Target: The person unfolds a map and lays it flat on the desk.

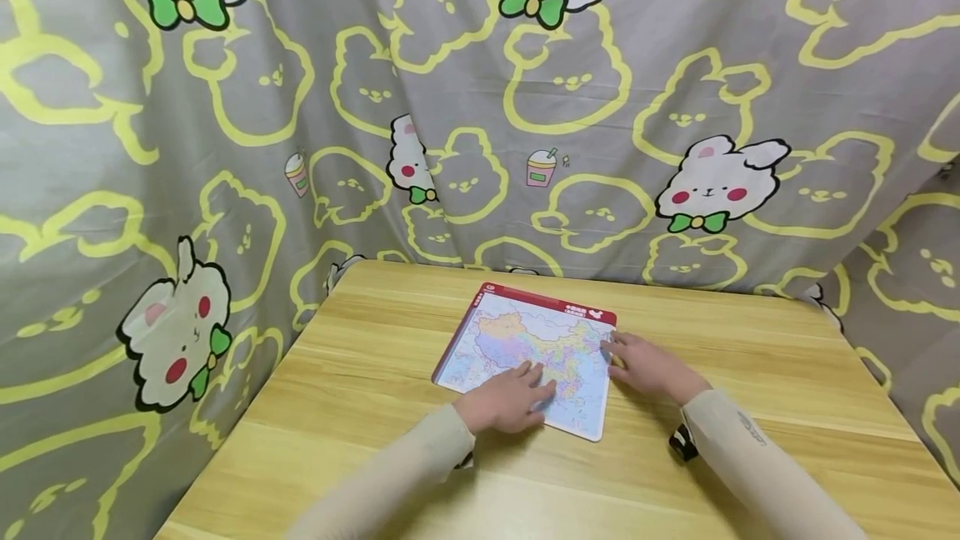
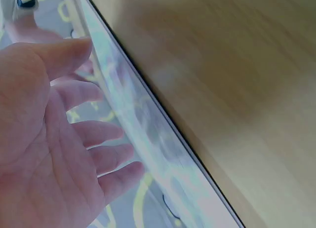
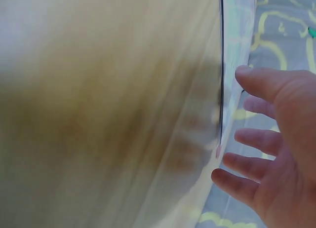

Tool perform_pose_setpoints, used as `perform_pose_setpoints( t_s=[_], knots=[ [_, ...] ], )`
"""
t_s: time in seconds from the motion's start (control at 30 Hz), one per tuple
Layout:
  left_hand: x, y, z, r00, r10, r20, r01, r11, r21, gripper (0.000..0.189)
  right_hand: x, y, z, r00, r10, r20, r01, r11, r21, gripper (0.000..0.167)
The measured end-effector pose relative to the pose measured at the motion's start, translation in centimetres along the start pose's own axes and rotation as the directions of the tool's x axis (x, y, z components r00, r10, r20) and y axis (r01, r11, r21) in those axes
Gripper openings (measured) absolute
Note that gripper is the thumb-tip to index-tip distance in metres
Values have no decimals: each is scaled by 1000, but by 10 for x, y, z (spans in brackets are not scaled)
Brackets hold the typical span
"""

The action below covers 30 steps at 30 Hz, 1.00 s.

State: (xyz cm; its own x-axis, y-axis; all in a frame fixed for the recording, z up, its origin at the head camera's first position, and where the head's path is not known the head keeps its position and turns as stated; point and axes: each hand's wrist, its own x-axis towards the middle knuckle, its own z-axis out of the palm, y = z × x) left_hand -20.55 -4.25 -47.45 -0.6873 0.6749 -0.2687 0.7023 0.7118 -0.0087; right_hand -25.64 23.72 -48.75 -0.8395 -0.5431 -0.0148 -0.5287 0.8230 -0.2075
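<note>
A flat map board (image 1: 517,346) with a red band along its far edge lies at a slant on the wooden table. It shows a map of China in pale colours on light blue. My left hand (image 1: 510,398) is over the board's near edge with the fingers spread and straight. At the right edge, the fingertips of my right hand (image 1: 648,365) reach the border. From the left wrist, the board (image 2: 148,114) appears nearly edge-on beside extended fingers. In the right wrist view, the right hand (image 3: 291,139) has its fingers apart beside the board's thin edge.
The wooden table (image 1: 360,357) extends around the board on all sides. A grey curtain (image 1: 465,90) with yellow outlines and white rabbit figures hangs behind the table and along its sides. A small black device (image 1: 682,444) is under the right sleeve cuff.
</note>
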Motion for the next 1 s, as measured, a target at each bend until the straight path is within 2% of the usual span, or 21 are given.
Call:
perform_pose_setpoints(
  t_s=[0.23,0.47,0.73,1.0],
  knots=[
    [-15,-26,2,999,-41,-13,40,995,-89,60,-17,-21,2,1000,-2,-9,2,1000,18,51],
    [-27,-51,4,997,-71,-23,68,992,-105,66,-28,-43,4,1000,-12,3,11,998,56,53],
    [-31,-73,11,993,-112,-37,105,982,-159,72,-34,-62,11,1000,9,29,-12,995,96,59],
    [-35,-88,15,991,-119,-55,108,980,-166,75,-35,-73,17,999,16,41,-20,995,102,62]
  ],
)
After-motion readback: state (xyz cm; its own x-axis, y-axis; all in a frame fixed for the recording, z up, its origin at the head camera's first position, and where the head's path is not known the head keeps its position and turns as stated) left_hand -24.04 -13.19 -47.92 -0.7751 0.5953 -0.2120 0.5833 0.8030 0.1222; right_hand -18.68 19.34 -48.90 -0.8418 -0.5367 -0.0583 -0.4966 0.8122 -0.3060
